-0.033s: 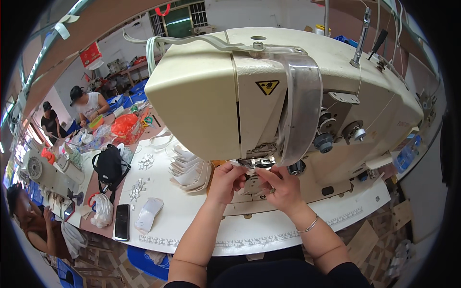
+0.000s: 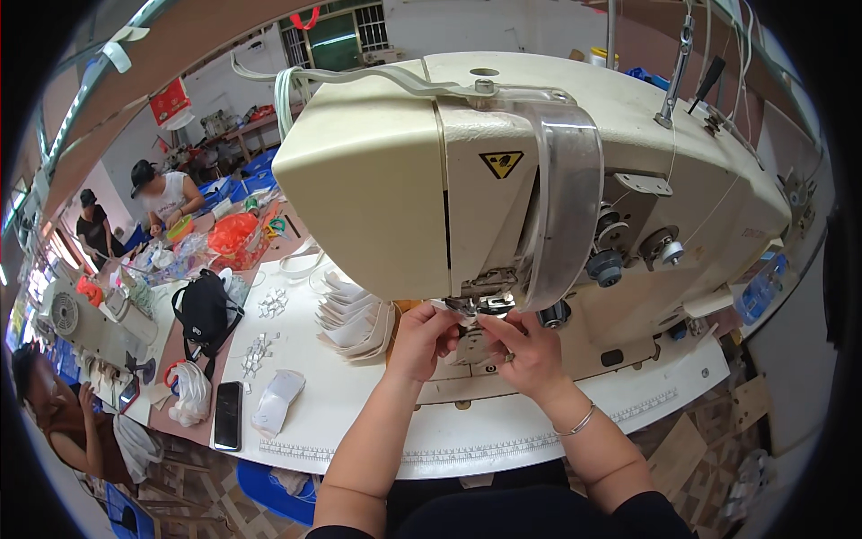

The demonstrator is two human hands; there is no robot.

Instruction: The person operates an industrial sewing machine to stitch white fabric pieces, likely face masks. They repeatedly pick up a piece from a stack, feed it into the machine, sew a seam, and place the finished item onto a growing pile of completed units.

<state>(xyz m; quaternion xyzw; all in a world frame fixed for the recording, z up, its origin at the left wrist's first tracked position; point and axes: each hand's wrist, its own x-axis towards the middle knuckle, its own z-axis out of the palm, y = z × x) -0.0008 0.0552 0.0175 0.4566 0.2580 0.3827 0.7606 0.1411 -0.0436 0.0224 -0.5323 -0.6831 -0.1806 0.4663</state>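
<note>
Machine [image 2: 359, 189], cream and bulky, fills the centre and upper right of the frame, with a clear guard [image 2: 570, 198] curving down its front and a yellow warning label [image 2: 501, 163] beside it. Below the guard, near mid-frame, is the metal foot [image 2: 494, 304]. The left hand [image 2: 422, 341] comes to it from the left, thumb and fingertips drawn close; the right hand [image 2: 530, 355] meets it from the right, thumb and forefinger near the foot, a silver bracelet [image 2: 579, 420] on the wrist. Whether either grip is clamped on something cannot be told, as the bit at the fingertips is too small to make out. Just left of the left hand, a stack of pale strips [image 2: 355, 319] lies on the white counter [image 2: 341, 404]. Farther left are two scatters of small white pieces [image 2: 257, 356], a crumpled white packet [image 2: 278, 402] and a black phone [image 2: 228, 416]. A ruler strip [image 2: 503, 449] runs along the near edge, lower centre. At centre left sits a black bag [image 2: 206, 314]; two people [image 2: 169, 193] are in the upper left, another person [image 2: 76, 422] in the lower left
</note>
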